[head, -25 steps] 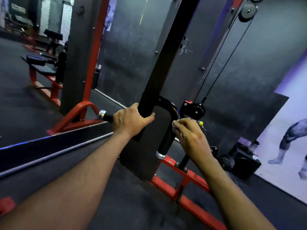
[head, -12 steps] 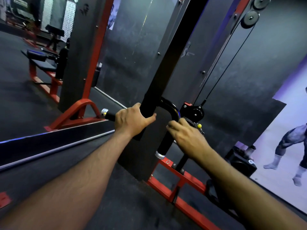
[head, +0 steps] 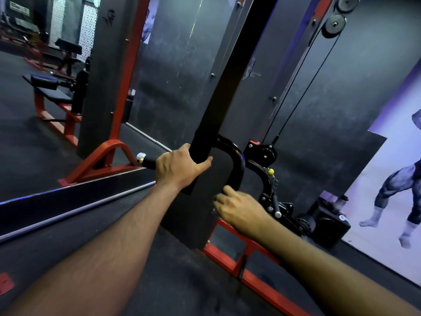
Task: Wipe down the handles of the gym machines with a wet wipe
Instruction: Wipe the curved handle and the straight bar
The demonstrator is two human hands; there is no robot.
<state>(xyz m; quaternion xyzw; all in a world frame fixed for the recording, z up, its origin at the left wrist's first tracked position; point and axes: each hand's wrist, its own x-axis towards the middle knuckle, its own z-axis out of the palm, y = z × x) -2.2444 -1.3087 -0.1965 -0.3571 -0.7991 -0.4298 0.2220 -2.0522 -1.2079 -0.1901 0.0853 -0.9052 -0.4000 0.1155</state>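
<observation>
My left hand (head: 176, 167) grips the handle (head: 235, 166) at its left end, my right hand (head: 240, 209) curls round its lower right end, wipe hidden, so I judge this handle mid-wipe, other machines left.

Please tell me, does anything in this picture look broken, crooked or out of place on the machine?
Nothing stands out. The left hand holds one end of the black handle bar, the right hand the other. The cable runs straight to the pulley.
</observation>
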